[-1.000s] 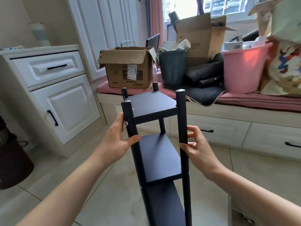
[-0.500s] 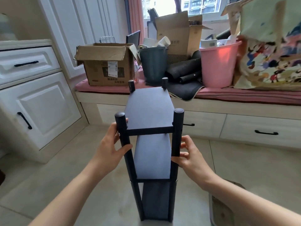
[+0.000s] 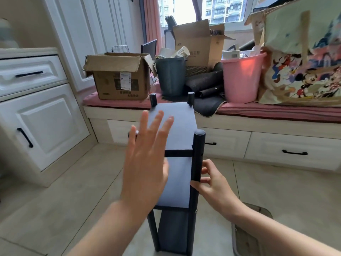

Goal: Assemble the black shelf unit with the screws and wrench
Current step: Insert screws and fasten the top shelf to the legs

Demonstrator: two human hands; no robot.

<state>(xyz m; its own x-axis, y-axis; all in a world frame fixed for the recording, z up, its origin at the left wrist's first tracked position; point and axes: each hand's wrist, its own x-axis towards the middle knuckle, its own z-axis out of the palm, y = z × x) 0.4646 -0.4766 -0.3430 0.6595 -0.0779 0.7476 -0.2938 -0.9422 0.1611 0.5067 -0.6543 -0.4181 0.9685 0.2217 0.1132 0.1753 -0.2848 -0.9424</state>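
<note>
The black shelf unit (image 3: 180, 124) stands upright on the tiled floor in front of me, with three boards between four round posts. My right hand (image 3: 212, 183) pinches the near right post (image 3: 197, 156) about halfway between the top and middle boards. My left hand (image 3: 147, 159) is lifted off the unit, fingers straight and spread, hovering in front of the near left post and hiding it. No screws or wrench are in view.
A window bench (image 3: 258, 111) with drawers runs behind the shelf, loaded with a cardboard box (image 3: 118, 76), a dark bin (image 3: 171, 74), a pink bucket (image 3: 241, 78) and a printed bag (image 3: 304, 58). White cabinets (image 3: 40, 115) stand at the left. A stool (image 3: 251, 235) sits by my right arm.
My left hand let go of the near left post and rose with fingers spread. My right hand still holds the right post. The view moved a little closer to the shelf.
</note>
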